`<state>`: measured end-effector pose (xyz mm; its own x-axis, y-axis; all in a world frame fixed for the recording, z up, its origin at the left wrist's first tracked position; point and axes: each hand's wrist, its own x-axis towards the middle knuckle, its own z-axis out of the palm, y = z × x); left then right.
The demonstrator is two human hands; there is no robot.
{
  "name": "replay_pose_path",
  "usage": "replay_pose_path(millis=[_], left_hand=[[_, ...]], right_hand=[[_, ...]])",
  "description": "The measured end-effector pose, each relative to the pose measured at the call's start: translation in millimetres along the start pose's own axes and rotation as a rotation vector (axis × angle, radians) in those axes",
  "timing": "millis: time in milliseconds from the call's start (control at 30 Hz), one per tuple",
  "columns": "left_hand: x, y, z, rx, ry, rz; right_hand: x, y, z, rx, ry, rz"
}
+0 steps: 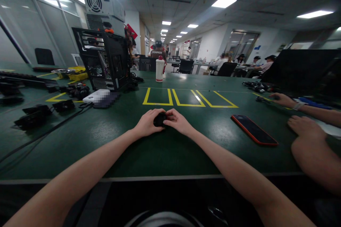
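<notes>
Between my hands, just above or on the green table (pixel 128 159), is a small dark round object (pixel 159 120) whose kind I cannot make out. My left hand (pixel 148 123) curls around its left side, fingers over the top and thumb below. On the other side my right hand (pixel 177 122) pinches its right edge with thumb and fingers. Three yellow tape outlines (pixel 188 105) mark the tabletop just beyond my hands. To the right of my right hand lies a phone (pixel 254 129) in an orange-red case.
A black computer case (pixel 114 56) with power supplies (pixel 103 5) on top stands at the back left, near a white device (pixel 97 95) and a black cable (pixel 50 129). A white bottle (pixel 159 69) stands farther back. A co-worker's hands (pixel 306 127) rest at the right.
</notes>
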<state>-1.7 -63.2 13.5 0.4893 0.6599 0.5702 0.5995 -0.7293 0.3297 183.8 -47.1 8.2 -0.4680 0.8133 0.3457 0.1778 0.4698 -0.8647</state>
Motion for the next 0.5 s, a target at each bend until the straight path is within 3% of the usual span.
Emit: replay_pose_path(millis=[133,300,500], left_hand=[[-0.1,0.4,-0.4,-0.002,0.002,-0.002],[-0.1,2.9,-2.9,-0.015,-0.02,-0.003],[1.0,3.3,-1.9,-0.007,-0.014,-0.016]], right_hand=[[0.2,3.7,-3.4,0.06,-0.054,0.096],[2.3,5.5,-0.6,0.023,-0.023,0.185],[1.7,3.6,5.3,0.034,0.086,-0.015]])
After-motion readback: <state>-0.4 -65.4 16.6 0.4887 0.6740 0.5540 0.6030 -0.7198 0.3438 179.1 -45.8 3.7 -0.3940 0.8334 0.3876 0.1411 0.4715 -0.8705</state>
